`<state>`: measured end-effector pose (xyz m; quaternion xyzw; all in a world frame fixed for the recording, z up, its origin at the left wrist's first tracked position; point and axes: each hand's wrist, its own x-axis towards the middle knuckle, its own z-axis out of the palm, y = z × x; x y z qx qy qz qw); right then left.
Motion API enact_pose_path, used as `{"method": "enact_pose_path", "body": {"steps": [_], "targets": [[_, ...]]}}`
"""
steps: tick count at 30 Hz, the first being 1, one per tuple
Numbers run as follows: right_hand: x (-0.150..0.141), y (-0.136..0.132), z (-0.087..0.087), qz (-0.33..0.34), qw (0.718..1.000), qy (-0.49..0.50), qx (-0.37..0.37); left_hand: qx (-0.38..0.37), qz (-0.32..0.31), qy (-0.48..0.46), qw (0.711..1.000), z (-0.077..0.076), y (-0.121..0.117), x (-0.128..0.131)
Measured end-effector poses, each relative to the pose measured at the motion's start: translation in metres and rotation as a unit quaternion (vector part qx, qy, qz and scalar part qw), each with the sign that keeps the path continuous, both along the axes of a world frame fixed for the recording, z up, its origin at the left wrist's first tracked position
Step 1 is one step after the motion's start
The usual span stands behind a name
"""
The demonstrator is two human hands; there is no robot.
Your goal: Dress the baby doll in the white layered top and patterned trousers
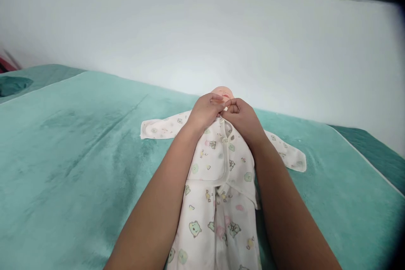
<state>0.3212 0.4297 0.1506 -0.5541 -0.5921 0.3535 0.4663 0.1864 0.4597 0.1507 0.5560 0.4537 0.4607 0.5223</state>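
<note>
A baby doll [224, 91] lies on its back, its head at the far end and partly covered by my hands. It is dressed in a white baby shirt [207, 158] with a small bear print, sleeves spread out to both sides. Matching baby trousers [202, 228] run toward me below the shirt's hem. At the neck, my left hand [207, 112] has its fingers closed on the shirt's collar. Facing it, my right hand [241, 117] pinches the collar's other side, thumb and forefinger together. The fingertips nearly meet under the doll's chin, and they hide the exact grip.
A teal plush blanket [95, 156] covers the bed under the doll. Darker green quilted fabric [370, 147] shows at the far right. A white wall [177, 29] rises just behind the doll's head. Something red [8, 65] stands at the far left edge.
</note>
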Motion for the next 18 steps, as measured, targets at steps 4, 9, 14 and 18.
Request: {"method": "enact_pose_path", "body": {"steps": [4, 9, 14, 18], "targets": [[0.000, 0.002, -0.004, -0.013, 1.000, 0.018, 0.007, -0.016, -0.015, -0.044, 0.999, -0.001, 0.000, -0.002], [0.001, 0.007, -0.010, -0.006, 1.000, 0.025, 0.012, 0.020, 0.000, 0.015, 1.000, 0.000, -0.001, 0.002], [0.002, 0.012, -0.013, -0.007, 0.996, 0.086, 0.031, 0.101, 0.039, 0.125, 0.986, -0.005, 0.002, 0.005], [0.005, 0.008, -0.018, -0.063, 0.986, 0.146, 0.058, 0.113, 0.038, 0.144, 0.982, -0.007, 0.002, 0.004]]}}
